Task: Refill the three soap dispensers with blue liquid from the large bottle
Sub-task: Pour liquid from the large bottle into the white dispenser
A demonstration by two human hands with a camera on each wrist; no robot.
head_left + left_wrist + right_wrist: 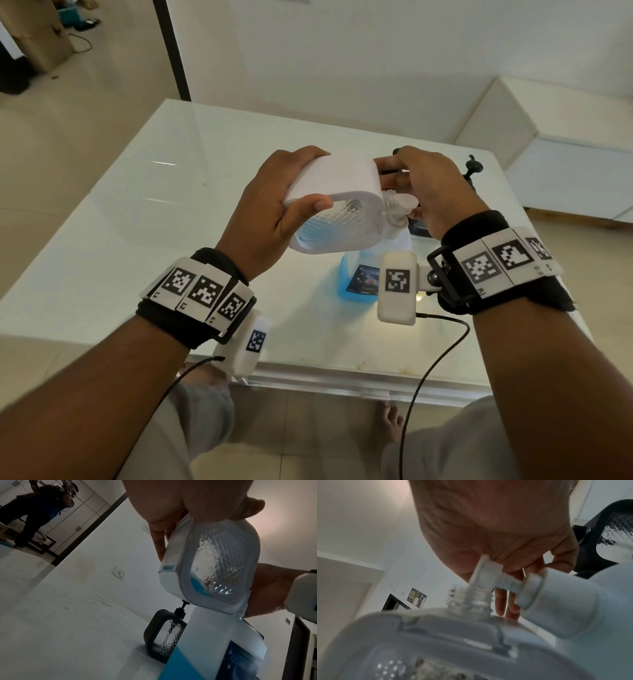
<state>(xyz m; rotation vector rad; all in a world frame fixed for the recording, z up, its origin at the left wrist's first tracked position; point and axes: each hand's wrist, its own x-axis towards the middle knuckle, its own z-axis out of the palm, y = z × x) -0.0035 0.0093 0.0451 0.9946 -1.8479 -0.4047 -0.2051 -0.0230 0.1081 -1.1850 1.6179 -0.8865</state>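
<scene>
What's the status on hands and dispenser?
Left hand grips white dispenser, tilted. Right hand holds its pump, unscrewed. Large bottle directly below.

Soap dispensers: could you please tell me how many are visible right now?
2. The white dispenser is gripped in the left hand, tilted; the black dispenser stands on the table behind the large bottle. A third may be hidden.

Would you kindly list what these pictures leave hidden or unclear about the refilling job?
- Third dispenser: only the white dispenser and one black dispenser show; any other is hidden.
- Large bottle: its top is hidden in the head view by the white dispenser and right hand.
- Bottle label: cut off by the left wrist view's edge.
- Pump: blurred in the right wrist view; grip unclear.
</scene>
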